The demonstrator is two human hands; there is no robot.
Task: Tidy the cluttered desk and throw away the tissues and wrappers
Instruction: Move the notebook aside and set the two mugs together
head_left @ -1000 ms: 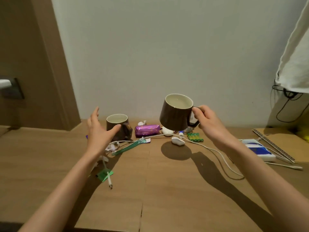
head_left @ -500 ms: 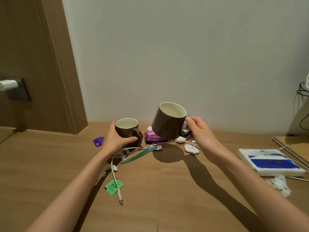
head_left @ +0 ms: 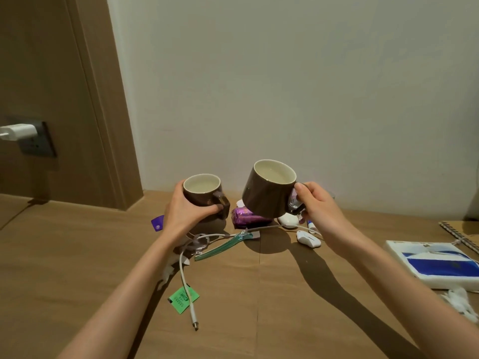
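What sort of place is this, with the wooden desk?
Likely a home or hotel room: a wooden desk against a plain wall, a white charger in a wall socket, and everyday clutter such as brown mugs and a tissue pack.

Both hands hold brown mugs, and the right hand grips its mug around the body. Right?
No. The head view shows the right hand holding the tilted mug by its handle, not around the body. The left hand holds the other mug.

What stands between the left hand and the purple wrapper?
The brown mug that the left hand grips: its body and handle lie between hand and purple wrapper. The right hand holds a tilted mug by its handle; it covers the wrapper's right end in this view.
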